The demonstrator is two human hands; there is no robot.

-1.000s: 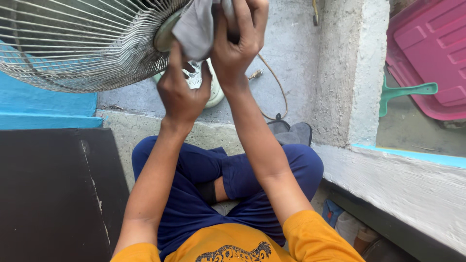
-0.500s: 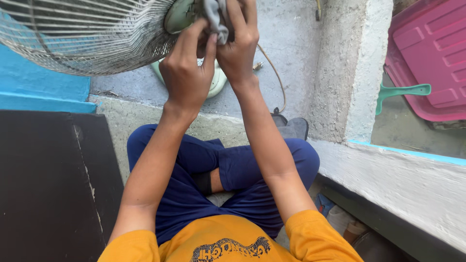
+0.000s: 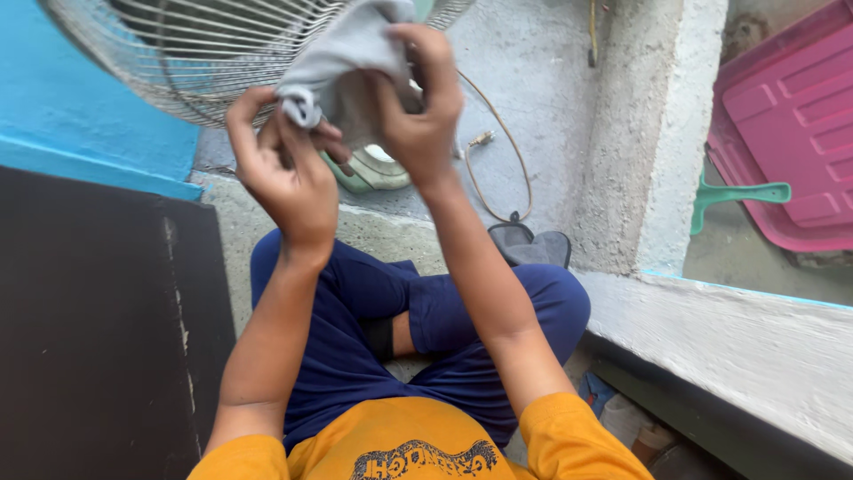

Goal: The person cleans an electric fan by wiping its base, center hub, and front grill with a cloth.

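Both hands hold a grey cloth point(image 3: 342, 67) at 12 o'clock, directly in front of the wire fan guard point(image 3: 204, 53): the left hand point(image 3: 284, 173) pinches its lower corner with closed fingers, and the right hand point(image 3: 418, 111) has its fingers curled tight over the upper fold. The cloth's long axis runs from 7 o'clock up to 1 o'clock, with the bunched corner pointing down-left. Judged from this view, wiping is mid-course; how much of the guard remains uncleaned cannot be determined.

Both arms raised, left hand point(image 3: 289, 173) palm up with fingers curled, right hand point(image 3: 418, 111) fingers pinched shut
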